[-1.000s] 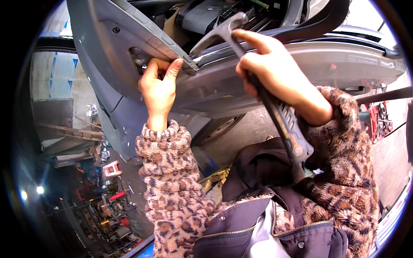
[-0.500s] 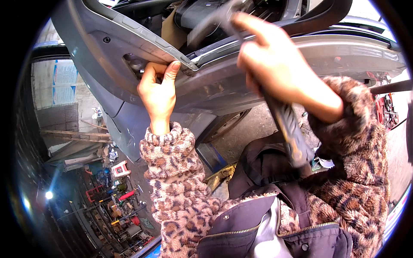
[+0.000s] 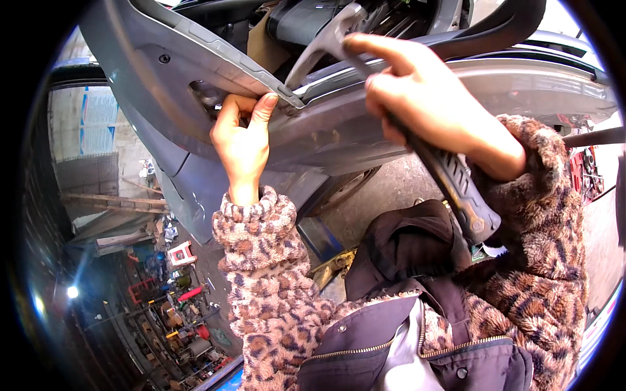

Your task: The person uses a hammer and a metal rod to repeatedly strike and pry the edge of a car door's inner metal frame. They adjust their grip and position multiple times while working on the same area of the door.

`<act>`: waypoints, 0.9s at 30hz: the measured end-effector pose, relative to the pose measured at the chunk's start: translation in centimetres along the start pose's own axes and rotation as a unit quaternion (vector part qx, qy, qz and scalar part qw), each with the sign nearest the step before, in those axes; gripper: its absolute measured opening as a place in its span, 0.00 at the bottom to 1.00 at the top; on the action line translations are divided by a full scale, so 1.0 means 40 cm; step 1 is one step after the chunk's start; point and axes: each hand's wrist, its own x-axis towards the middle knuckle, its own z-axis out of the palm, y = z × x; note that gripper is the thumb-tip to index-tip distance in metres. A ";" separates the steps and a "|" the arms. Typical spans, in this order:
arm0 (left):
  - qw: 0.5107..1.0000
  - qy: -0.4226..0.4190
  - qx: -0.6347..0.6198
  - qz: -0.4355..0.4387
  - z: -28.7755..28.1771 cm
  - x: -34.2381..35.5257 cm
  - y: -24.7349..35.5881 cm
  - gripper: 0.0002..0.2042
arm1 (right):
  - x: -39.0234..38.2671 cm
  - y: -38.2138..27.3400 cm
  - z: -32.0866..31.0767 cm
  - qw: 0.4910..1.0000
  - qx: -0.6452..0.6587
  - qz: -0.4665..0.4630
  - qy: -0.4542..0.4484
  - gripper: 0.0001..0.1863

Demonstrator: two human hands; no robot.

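Observation:
My right hand (image 3: 424, 94) is closed round the dark handle of a claw hammer (image 3: 455, 186), its index finger stretched toward the neck. The grey metal head is at the far end, and one curved end of it comes down by the corner of the car's window opening. My left hand (image 3: 242, 140) is closed against the grey car body panel (image 3: 163, 91), fingers curled beside an oval recess (image 3: 206, 96). Its thumb lies by the bent metal lip (image 3: 244, 68). Whatever its fingertips pinch is hidden.
Inside the car is a dark seat (image 3: 303, 26). Below the sill are a wheel (image 3: 342, 189) and a yellow object (image 3: 336, 270) on the floor. Tools and parts lie cluttered at lower left, near a red-and-white stool-like item (image 3: 182, 254). A black bag-like garment (image 3: 404, 247) hangs before me.
The hammer, blurred by motion before, now shows sharply, its head slightly lower and its handle end swung to the right. My left hand stays almost in the same place on the panel.

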 end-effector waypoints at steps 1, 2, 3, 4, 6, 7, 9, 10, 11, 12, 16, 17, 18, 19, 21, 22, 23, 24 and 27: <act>1.000 0.001 0.003 0.003 0.001 0.001 -0.008 0.15 | 0.004 -0.013 -0.004 0.998 0.041 0.003 0.037 0.34; 1.000 0.003 0.005 0.006 0.000 0.002 -0.013 0.15 | 0.020 0.003 -0.001 0.996 0.048 -0.028 0.070 0.34; 1.000 0.004 0.006 0.011 0.003 0.003 -0.012 0.15 | 0.031 0.018 -0.001 0.991 0.053 -0.059 0.105 0.33; 1.000 0.004 0.006 0.016 0.006 0.004 -0.009 0.15 | 0.018 0.011 -0.004 0.996 0.022 -0.039 0.072 0.33; 1.000 0.002 -0.007 0.013 0.007 0.005 0.001 0.15 | 0.030 0.053 0.051 0.940 -0.182 -0.262 0.119 0.34; 1.000 -0.001 -0.021 0.004 0.005 0.004 0.008 0.15 | 0.020 0.051 0.038 0.967 -0.150 -0.194 0.066 0.33; 1.000 -0.003 -0.028 -0.004 0.000 0.000 0.012 0.15 | 0.007 0.014 0.008 0.994 -0.100 -0.044 -0.024 0.33; 1.000 -0.002 -0.024 -0.004 0.004 -0.002 0.005 0.15 | 0.012 0.003 -0.007 0.996 -0.083 -0.030 -0.011 0.33; 1.000 -0.001 -0.021 -0.004 0.006 -0.003 -0.003 0.14 | 0.020 0.004 -0.018 0.998 -0.066 -0.016 0.003 0.32; 1.000 0.001 -0.012 0.003 0.008 -0.002 -0.003 0.14 | 0.023 -0.002 -0.025 0.998 -0.022 -0.055 0.033 0.32; 1.000 -0.001 -0.010 0.007 0.003 -0.002 0.000 0.14 | 0.029 0.092 0.031 0.930 -0.219 -0.273 0.109 0.32; 1.000 -0.003 -0.018 0.001 0.002 -0.004 0.003 0.14 | 0.026 0.100 0.031 0.930 -0.227 -0.272 0.097 0.32; 1.000 -0.004 -0.022 0.004 0.005 -0.001 0.007 0.14 | 0.025 0.092 0.029 0.928 -0.239 -0.272 0.086 0.32; 1.000 -0.004 -0.027 0.007 0.010 0.003 0.013 0.14 | 0.025 0.079 0.019 0.933 -0.244 -0.257 0.067 0.32; 1.000 -0.003 -0.027 0.009 0.012 0.006 0.017 0.14 | 0.020 0.049 0.007 0.947 -0.224 -0.226 0.041 0.32; 1.000 -0.001 -0.023 0.008 0.010 0.004 0.015 0.14 | 0.009 0.039 0.010 0.954 -0.207 -0.212 0.037 0.32; 1.000 0.000 -0.019 0.007 0.006 0.002 0.014 0.15 | -0.006 0.035 0.018 0.960 -0.191 -0.202 0.035 0.31; 1.000 -0.002 -0.016 0.005 0.008 0.002 0.016 0.15 | -0.024 0.034 0.028 0.963 -0.182 -0.193 0.040 0.31; 1.000 -0.003 -0.001 0.009 0.009 0.002 0.018 0.15 | -0.056 0.032 0.051 0.975 -0.142 -0.154 0.074 0.31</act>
